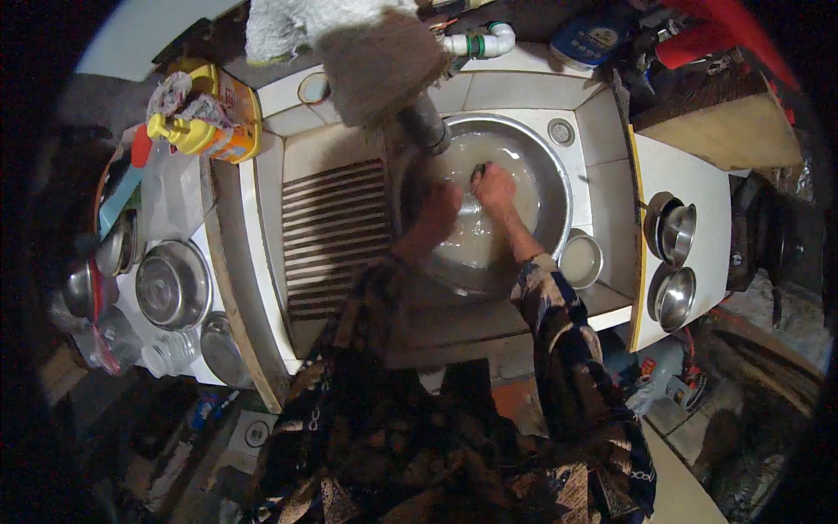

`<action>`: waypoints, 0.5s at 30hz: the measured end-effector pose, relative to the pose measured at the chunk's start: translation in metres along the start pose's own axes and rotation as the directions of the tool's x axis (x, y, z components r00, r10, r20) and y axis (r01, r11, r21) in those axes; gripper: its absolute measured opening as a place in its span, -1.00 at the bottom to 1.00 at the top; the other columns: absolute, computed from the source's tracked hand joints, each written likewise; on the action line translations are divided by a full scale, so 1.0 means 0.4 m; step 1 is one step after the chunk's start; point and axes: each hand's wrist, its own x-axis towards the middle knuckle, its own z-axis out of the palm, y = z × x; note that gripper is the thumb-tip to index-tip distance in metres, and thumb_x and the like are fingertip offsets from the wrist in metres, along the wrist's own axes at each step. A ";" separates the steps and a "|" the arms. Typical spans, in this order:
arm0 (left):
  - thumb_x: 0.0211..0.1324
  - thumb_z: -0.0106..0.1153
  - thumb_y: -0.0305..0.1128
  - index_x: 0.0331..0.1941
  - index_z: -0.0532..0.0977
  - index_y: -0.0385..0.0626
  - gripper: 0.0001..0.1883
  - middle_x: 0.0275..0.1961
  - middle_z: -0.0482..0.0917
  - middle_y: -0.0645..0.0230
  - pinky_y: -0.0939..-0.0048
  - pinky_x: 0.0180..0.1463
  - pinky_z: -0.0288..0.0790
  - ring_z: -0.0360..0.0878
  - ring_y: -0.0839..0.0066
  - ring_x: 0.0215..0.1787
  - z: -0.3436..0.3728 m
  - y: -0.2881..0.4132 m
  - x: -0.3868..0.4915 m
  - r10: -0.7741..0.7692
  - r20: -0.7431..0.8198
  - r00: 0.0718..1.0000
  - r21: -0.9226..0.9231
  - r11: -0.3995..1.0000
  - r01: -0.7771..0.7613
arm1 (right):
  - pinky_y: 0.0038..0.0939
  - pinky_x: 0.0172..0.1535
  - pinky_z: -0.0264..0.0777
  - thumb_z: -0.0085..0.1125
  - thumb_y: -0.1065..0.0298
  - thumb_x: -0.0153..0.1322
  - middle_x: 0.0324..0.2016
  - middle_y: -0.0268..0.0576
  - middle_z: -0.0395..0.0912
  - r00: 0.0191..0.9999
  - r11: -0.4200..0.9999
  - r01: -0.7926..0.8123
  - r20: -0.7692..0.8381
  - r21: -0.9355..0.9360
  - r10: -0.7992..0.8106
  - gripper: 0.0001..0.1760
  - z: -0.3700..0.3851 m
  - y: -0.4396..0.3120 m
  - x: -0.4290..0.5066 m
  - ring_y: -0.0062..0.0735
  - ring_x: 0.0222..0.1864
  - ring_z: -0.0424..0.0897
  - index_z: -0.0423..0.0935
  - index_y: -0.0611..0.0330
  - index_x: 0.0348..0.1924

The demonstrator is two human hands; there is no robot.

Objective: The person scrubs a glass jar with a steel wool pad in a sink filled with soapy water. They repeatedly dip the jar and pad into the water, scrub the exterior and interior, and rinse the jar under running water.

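Note:
A wide metal basin [567, 196] of cloudy water sits in the tiled sink. Over the water is my right hand [495, 190], its fingers closed around a small dark object [481, 170] whose kind I cannot make out. My left hand [442, 209] is just left of it, in shadow above the basin; its fingers are too dark to read. A small metal bowl [581, 259] with whitish liquid stands against the basin's lower right side. The dark end of a pipe [429, 124] hangs over the basin's upper left rim.
Left of the basin lies a ridged washboard surface [334, 236]. Yellow pump bottle [196, 136], metal pot [173, 285] and glass jar [169, 354] stand on the left ledge. Metal bowls [677, 298] rest on the right counter. Above are a brownish cloth-like thing [376, 69] and white pipe [481, 44].

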 end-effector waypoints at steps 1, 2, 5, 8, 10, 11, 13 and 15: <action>-0.20 0.08 -0.56 -0.23 0.42 -0.27 -0.68 -0.17 0.45 -0.04 0.06 -0.13 0.40 0.47 -0.03 -0.16 -0.019 0.004 -0.002 -0.014 0.100 0.995 -0.011 1.000 0.015 | 0.01 -0.17 0.47 0.09 0.14 0.36 -0.35 0.20 0.60 0.999 0.999 -0.003 0.033 0.039 0.001 -0.68 0.003 -0.002 0.018 0.15 -0.24 0.61 0.54 0.27 -0.28; -0.19 0.07 -0.56 -0.22 0.41 -0.26 -0.68 -0.15 0.44 -0.05 0.05 -0.13 0.39 0.47 -0.03 -0.16 -0.037 0.011 -0.002 -0.029 0.150 0.988 -0.019 0.999 0.032 | 0.01 -0.17 0.47 0.08 0.14 0.36 -0.35 0.20 0.60 0.998 0.998 -0.020 0.057 0.058 0.016 -0.67 -0.001 0.000 0.026 0.16 -0.24 0.60 0.54 0.27 -0.29; -0.17 0.05 -0.57 -0.17 0.39 -0.24 -0.65 -0.11 0.43 -0.02 0.06 -0.10 0.39 0.46 0.01 -0.09 -0.073 0.027 0.009 0.156 0.012 0.988 -0.018 0.988 -0.156 | 0.04 -0.16 0.45 0.07 0.13 0.37 -0.34 0.21 0.59 0.994 0.989 -0.078 0.088 0.128 0.067 -0.66 -0.030 0.016 -0.031 0.21 -0.23 0.59 0.53 0.28 -0.29; -0.12 0.04 -0.54 -0.17 0.37 -0.22 -0.68 -0.08 0.43 0.01 0.07 -0.13 0.39 0.45 0.04 -0.06 -0.085 0.032 0.019 0.049 0.119 0.992 -0.138 0.990 -0.033 | 0.10 -0.20 0.43 0.04 0.21 0.39 -0.34 0.31 0.57 0.994 0.979 0.113 -0.015 0.170 -0.112 -0.65 -0.047 0.037 -0.135 0.32 -0.29 0.57 0.44 0.33 -0.13; -0.08 0.05 -0.50 -0.18 0.37 -0.20 -0.71 -0.09 0.43 0.02 0.08 -0.17 0.40 0.46 0.05 -0.08 -0.085 0.033 0.017 0.119 0.021 0.993 -0.113 0.987 -0.116 | 0.12 -0.22 0.42 0.04 0.22 0.39 -0.36 0.32 0.56 0.999 0.978 0.014 -0.045 0.210 -0.005 -0.67 -0.024 0.045 -0.139 0.34 -0.33 0.56 0.43 0.34 -0.16; -0.05 0.05 -0.48 -0.18 0.38 -0.19 -0.73 -0.10 0.43 0.02 0.08 -0.19 0.40 0.47 0.05 -0.09 -0.086 0.032 0.019 0.133 -0.099 0.986 -0.101 0.985 -0.143 | 0.13 -0.23 0.42 0.04 0.22 0.39 -0.38 0.33 0.56 0.998 0.972 -0.035 -0.044 0.233 0.046 -0.68 -0.006 0.049 -0.123 0.35 -0.35 0.56 0.43 0.35 -0.18; -0.02 0.06 -0.43 -0.16 0.38 -0.19 -0.72 -0.09 0.42 0.03 0.07 -0.17 0.41 0.46 0.04 -0.10 -0.089 0.039 0.016 0.045 0.090 0.995 -0.006 0.999 -0.045 | 0.07 -0.24 0.46 0.14 0.23 0.33 -0.39 0.28 0.57 0.994 0.977 -0.088 -0.052 0.195 0.100 -0.66 0.037 0.067 -0.060 0.25 -0.34 0.59 0.47 0.38 -0.21; 0.00 0.09 -0.38 -0.14 0.38 -0.20 -0.69 -0.08 0.42 0.04 0.07 -0.15 0.42 0.46 0.04 -0.10 -0.100 0.046 0.018 -0.089 0.165 0.982 -0.149 0.982 0.115 | 0.02 -0.28 0.49 0.18 0.22 0.30 -0.40 0.27 0.58 0.986 0.973 -0.164 0.043 0.162 0.159 -0.62 0.061 0.098 -0.002 0.19 -0.38 0.62 0.48 0.41 -0.20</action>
